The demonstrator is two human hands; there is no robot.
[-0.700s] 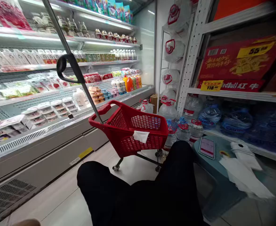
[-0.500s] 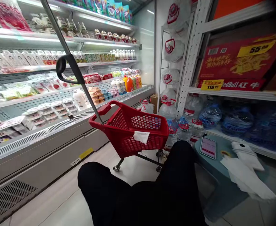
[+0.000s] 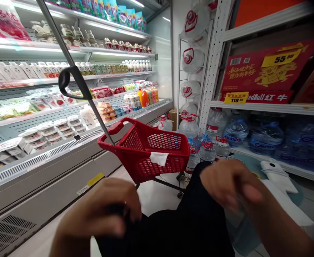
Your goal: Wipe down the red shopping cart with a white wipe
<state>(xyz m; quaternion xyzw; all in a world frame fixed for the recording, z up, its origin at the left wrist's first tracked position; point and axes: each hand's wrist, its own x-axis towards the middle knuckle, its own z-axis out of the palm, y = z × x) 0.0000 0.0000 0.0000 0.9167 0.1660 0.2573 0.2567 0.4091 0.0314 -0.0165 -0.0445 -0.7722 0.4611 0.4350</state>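
I sit low in a shop aisle with my black-trousered legs stretched out ahead. My left hand lies over the left knee, fingers curled down around the dark cloth. My right hand hovers above the right thigh, smeared by motion, with its fingers loosely bent; I cannot make out anything in it. Just beyond my knees stands a small red shopping cart with a white paper hanging over its near rim. Its long grey handle pole slants up to the left.
A lit chiller with dairy and drinks runs along the left. Large water bottles stand on the floor and on the right-hand shelf under red boxes. White folded items lie on a teal stool at my right.
Both my hands have come up into view over my legs; earlier only the legs showed. My right hand now covers the phone that lay on the stool. The view shifted slightly.
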